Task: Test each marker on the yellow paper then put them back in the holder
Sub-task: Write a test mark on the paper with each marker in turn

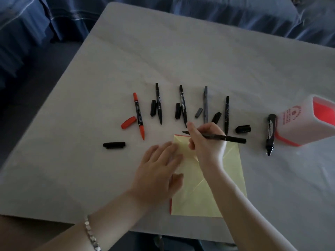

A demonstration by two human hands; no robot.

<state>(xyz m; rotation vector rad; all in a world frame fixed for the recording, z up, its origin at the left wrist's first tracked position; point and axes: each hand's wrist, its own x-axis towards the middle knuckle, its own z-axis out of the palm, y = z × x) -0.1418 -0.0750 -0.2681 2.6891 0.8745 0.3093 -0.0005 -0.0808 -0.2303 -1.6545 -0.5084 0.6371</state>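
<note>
While the left hand (pixel 159 169) lies flat, fingers straight, pressing down the yellow paper (pixel 203 189), the right hand (pixel 204 142) pinches a slim black marker (pixel 226 138) in curled fingers. The paper is a smooth, pale rectangle with diagonal creases and a red edge showing beneath it. It lies on the table (pixel 163 51), which has a wrinkled whitish cover. Beyond the paper, from ten to one o'clock, uncapped markers lie in a rough row with caps beside them: a red marker (pixel 138 115) and red cap (pixel 128 122), three black markers (pixel 158 104), and a grey marker (pixel 205 104). A loose black cap (pixel 114 144) lies at nine o'clock. At two o'clock a thick black marker (pixel 271 133) lies beside the holder (pixel 297 122), white with a red inside, tipped on its side. The right wrist covers the paper's middle. The held marker's long axis runs nine to three, with its tip toward nine o'clock by the paper's far edge.
</note>
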